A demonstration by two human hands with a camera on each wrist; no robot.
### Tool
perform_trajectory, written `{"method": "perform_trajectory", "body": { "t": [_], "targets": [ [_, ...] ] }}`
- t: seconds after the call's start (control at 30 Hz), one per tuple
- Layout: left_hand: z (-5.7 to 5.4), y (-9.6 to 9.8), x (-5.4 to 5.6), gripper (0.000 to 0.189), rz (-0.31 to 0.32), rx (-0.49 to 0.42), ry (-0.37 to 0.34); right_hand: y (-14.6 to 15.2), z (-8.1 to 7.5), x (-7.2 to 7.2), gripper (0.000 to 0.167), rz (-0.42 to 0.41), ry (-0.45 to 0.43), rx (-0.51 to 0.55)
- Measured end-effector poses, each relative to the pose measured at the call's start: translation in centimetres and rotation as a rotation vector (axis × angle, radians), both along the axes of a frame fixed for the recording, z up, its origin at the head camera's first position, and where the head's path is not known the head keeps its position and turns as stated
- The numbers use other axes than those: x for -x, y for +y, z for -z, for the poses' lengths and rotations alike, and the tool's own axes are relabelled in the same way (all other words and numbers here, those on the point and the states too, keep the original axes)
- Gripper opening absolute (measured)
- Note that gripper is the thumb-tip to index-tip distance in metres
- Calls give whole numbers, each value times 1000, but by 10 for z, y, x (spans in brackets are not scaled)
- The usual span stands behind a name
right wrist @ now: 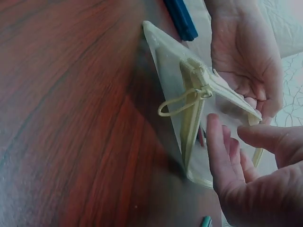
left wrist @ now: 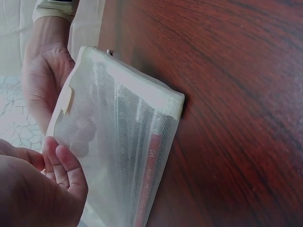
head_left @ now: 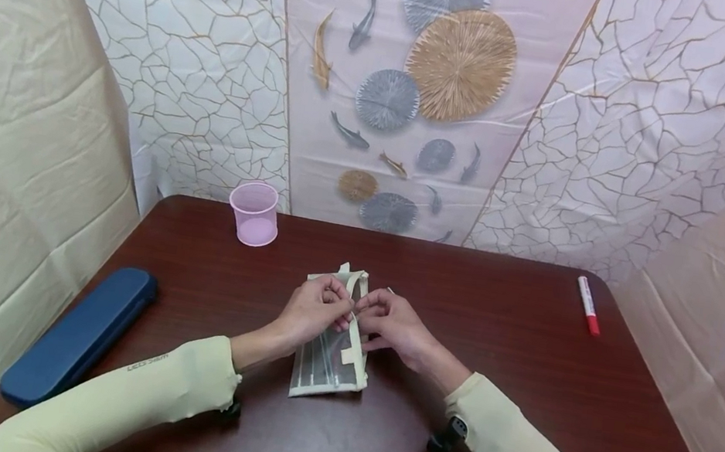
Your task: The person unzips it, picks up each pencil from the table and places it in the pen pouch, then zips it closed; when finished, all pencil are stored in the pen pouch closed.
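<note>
A see-through mesh zip pouch (head_left: 323,357) with cream trim lies between the two hands, its zipper open. Several long slim items show through the mesh, among them a red pencil (left wrist: 152,161) with lettering. My left hand (head_left: 321,304) pinches the pouch's upper edge between thumb and fingers. Close by, my right hand (head_left: 399,329) is at the opening, thumb and index finger apart; in the right wrist view nothing shows between them. A cord zipper pull (right wrist: 177,105) hangs beside the open zipper. The left wrist view shows blurred fingers through the mesh.
On the dark wood table (head_left: 500,434), a blue case (head_left: 80,336) lies at left. A pink mesh cup (head_left: 255,219) stands near the back edge. A red-capped white marker (head_left: 588,305) lies far right. A small green-tipped stick (right wrist: 206,221) shows near the right hand.
</note>
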State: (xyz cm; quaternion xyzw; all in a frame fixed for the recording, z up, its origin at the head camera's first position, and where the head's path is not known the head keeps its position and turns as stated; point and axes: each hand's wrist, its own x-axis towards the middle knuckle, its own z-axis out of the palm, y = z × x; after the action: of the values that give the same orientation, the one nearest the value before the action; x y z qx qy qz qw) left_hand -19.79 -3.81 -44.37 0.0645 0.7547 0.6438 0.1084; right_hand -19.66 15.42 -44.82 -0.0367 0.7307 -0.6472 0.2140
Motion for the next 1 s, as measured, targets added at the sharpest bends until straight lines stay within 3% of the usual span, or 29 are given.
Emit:
{"method": "perform_trajectory", "body": {
  "t": [0.2,0.5,0.7,0.87,1.0],
  "targets": [
    [-1,-2,1,7,-3,9,5,6,-8,0,30,37,42,-42],
    [-2,-4,-1,7,-14,11,8,45,-14,7,20,66,242,-312],
    [-2,-3,0,7,1,10,11,77,-12,14,22,62,280,-454],
    [-3,-3,1,7,4,18,12,100,-6,22,24,-9,303,-545],
    [-2,-3,1,7,11,29,7,118,2,32,29,-134,303,-506]
  ]
}}
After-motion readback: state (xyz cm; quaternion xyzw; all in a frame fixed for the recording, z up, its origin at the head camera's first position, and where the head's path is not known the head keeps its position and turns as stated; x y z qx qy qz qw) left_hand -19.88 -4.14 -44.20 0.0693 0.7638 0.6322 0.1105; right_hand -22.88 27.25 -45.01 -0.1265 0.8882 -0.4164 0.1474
